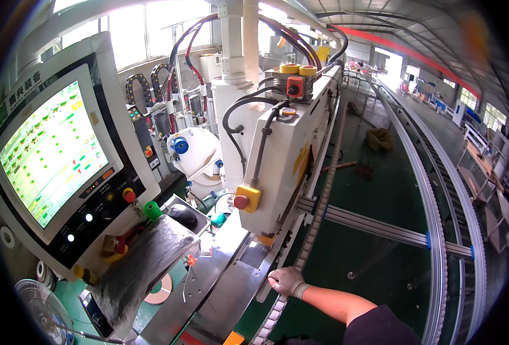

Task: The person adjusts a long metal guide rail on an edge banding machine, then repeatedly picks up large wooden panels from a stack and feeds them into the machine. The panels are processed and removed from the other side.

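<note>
My right hand (287, 282), in a pale glove cuffed at the wrist, reaches in from the lower right. Its fingers are curled closed beside the metal guide bar (264, 292) at the edge of a long white machine (277, 167). Whatever they may hold is hidden. A conveyor chain with pale pads (276, 311) runs right under the wrist and along the machine's side. Above and left of the hand, a red push button on a yellow box (248, 198) is fixed to the machine's end. My left hand is out of view.
At left stands a control panel with a lit screen (53, 155) and a red stop button (129, 195). A plastic-covered shelf (145, 270) juts out below it, with a fan (44, 305) lower left. Metal roller rails (438, 241) run along the right; a brown sack (379, 139) lies between.
</note>
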The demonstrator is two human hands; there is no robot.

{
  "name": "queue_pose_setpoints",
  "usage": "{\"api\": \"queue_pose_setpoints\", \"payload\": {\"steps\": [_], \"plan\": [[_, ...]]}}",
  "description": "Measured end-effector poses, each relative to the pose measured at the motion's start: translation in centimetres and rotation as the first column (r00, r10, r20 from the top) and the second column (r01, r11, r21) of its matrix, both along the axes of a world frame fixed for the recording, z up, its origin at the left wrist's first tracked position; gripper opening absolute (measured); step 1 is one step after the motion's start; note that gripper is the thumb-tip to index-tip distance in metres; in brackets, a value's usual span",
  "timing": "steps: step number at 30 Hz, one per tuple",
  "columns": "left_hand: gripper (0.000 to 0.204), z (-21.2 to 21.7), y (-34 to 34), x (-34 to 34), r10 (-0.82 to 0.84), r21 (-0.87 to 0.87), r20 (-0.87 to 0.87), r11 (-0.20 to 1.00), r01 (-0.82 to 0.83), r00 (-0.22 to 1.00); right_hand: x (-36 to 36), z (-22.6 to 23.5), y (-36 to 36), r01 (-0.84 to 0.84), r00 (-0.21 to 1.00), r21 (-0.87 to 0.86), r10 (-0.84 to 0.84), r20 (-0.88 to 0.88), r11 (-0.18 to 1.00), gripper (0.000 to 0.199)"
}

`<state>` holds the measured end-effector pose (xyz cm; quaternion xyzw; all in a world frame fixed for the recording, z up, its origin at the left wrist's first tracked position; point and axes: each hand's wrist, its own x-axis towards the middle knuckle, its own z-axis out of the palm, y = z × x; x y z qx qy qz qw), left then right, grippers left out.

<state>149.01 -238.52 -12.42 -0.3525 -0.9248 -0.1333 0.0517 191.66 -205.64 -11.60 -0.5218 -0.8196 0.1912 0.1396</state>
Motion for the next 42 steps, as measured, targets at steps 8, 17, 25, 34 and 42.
{"api": "queue_pose_setpoints", "payload": {"steps": [8,17,25,34,42], "plan": [[0.073,-0.5,-0.1,-0.4,0.016,-0.039,0.002,0.999,-0.016,1.0,-0.1,-1.2,0.3,0.001,0.997,0.063,0.004,-0.078,0.998,0.022],[0.073,-0.3,0.0,-0.1,0.027,-0.047,0.025,0.999,-0.026,0.999,0.3,-0.9,0.4,-0.024,0.998,0.049,0.027,-0.056,0.998,0.023],[0.074,1.3,0.9,0.4,0.068,-0.059,0.081,0.996,-0.064,0.994,0.2,-1.0,0.5,-0.01,0.998,0.054,0.014,-0.065,0.999,0.02],[0.076,-1.2,-0.8,-1.1,0.029,-0.099,0.022,0.995,-0.027,0.999,-0.1,-1.1,0.4,-0.031,0.993,0.078,0.04,-0.112,0.996,0.022],[0.075,-0.8,0.2,-0.4,0.014,-0.074,0.043,0.997,-0.01,0.999,0.8,-0.2,0.3,-0.013,0.999,0.041,0.015,-0.04,0.999,0.022]]}}
